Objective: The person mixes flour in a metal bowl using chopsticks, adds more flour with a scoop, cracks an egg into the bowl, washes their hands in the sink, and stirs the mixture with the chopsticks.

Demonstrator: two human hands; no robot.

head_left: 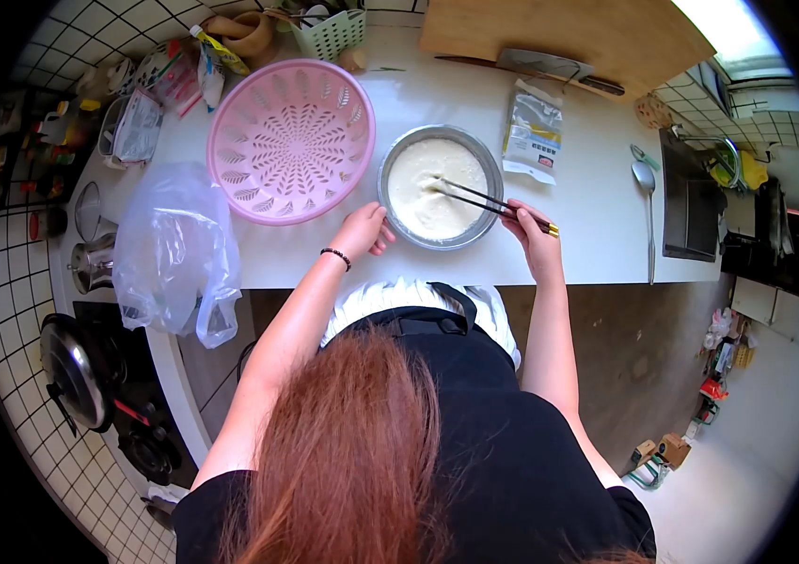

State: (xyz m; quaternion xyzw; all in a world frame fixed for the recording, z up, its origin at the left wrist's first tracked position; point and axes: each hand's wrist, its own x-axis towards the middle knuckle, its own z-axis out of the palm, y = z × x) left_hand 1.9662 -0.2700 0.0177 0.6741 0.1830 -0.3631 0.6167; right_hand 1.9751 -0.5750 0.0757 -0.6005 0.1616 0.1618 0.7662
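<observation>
A round metal bowl stands on the white counter, holding a pale, creamy batter. My right hand grips a pair of dark chopsticks with gold-coloured ends. Their tips dip into the batter near the middle of the bowl. At the bowl's lower left rim is my left hand, its fingers curled against the side to hold it. A dark bead bracelet circles that wrist. Just right of the bowl lies a grey and white packet.
A pink colander sits left of the bowl, beside a clear plastic bag. A cleaver and a wooden board are at the back. Rightward lie a long spoon and the sink. A lidded pan stands on the stove.
</observation>
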